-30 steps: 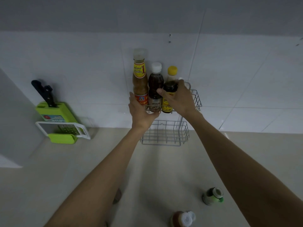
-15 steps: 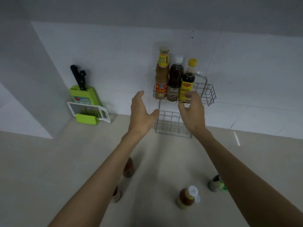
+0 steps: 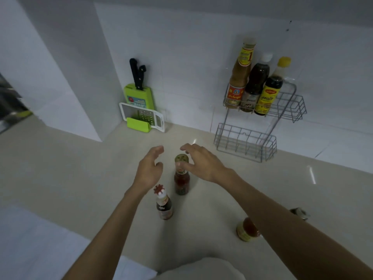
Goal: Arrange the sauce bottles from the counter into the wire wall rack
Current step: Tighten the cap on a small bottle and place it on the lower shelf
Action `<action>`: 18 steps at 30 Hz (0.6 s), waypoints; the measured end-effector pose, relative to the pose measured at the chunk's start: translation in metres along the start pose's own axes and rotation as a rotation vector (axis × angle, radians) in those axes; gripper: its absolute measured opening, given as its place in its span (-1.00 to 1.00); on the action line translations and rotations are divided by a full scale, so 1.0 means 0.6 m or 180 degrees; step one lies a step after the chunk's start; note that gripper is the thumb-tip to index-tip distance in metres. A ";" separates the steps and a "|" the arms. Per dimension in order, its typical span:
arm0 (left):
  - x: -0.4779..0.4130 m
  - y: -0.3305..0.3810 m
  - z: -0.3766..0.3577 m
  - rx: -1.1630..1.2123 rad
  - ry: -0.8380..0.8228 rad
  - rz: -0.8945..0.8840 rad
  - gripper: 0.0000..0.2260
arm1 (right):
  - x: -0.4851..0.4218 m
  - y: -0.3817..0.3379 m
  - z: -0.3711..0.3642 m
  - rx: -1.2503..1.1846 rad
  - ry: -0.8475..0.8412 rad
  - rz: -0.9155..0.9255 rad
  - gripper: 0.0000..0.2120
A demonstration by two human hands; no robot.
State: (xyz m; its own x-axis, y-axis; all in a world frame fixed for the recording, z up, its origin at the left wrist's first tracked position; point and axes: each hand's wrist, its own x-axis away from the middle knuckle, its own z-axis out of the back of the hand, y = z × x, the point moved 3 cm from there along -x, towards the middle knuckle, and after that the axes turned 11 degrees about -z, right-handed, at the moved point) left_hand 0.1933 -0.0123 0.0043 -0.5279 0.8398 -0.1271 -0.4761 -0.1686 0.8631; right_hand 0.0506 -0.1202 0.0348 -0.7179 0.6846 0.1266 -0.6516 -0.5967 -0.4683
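The wire wall rack (image 3: 290, 114) hangs on the tiled wall at the right; its upper shelf holds three bottles: an orange-brown sauce bottle (image 3: 239, 81), a dark bottle with a white cap (image 3: 254, 85) and a yellow-capped dark bottle (image 3: 269, 91). Its lower shelf (image 3: 245, 144) is bare. On the counter stands a red sauce bottle with a green lid (image 3: 181, 178). My right hand (image 3: 201, 162) hovers open over its lid, thumb at the neck. My left hand (image 3: 149, 168) is open just left of it. A red-capped bottle (image 3: 163, 205) stands nearer me.
A red-orange sauce bottle (image 3: 247, 229) stands by my right forearm, with a small grey object (image 3: 299, 213) behind the arm. A green knife block (image 3: 139, 96) with black handles and a white-green grater (image 3: 143, 120) sit in the wall corner at the back left.
Both hands left the rack's upper shelf and came down to the counter. They now flank the green-lidded bottle. My view turned down and left.
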 end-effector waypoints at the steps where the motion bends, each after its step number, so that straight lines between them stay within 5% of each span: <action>1: -0.002 -0.017 -0.003 -0.0050 -0.0269 0.0122 -0.51 | -0.002 -0.005 -0.008 0.0180 -0.0050 -0.0013 -0.44; 11: -0.037 -0.037 -0.036 0.0237 -0.2295 0.0454 -0.49 | -0.025 -0.016 -0.027 0.0569 0.0198 0.0186 -0.59; 15: -0.052 -0.014 -0.054 0.0442 -0.2150 0.0088 -0.55 | -0.027 -0.019 0.025 0.0270 0.0500 0.0379 -0.65; 18: -0.064 0.027 -0.064 0.0485 -0.1252 -0.0187 -0.72 | -0.024 -0.046 0.090 0.0262 0.0847 0.0518 -0.59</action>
State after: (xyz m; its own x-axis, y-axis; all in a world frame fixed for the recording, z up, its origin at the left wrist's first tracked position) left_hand 0.1789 -0.0674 0.0041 -0.1803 0.9836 -0.0075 -0.3723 -0.0612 0.9261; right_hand 0.0656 -0.1359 0.0931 -0.7320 0.6565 -0.1824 -0.5590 -0.7317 -0.3901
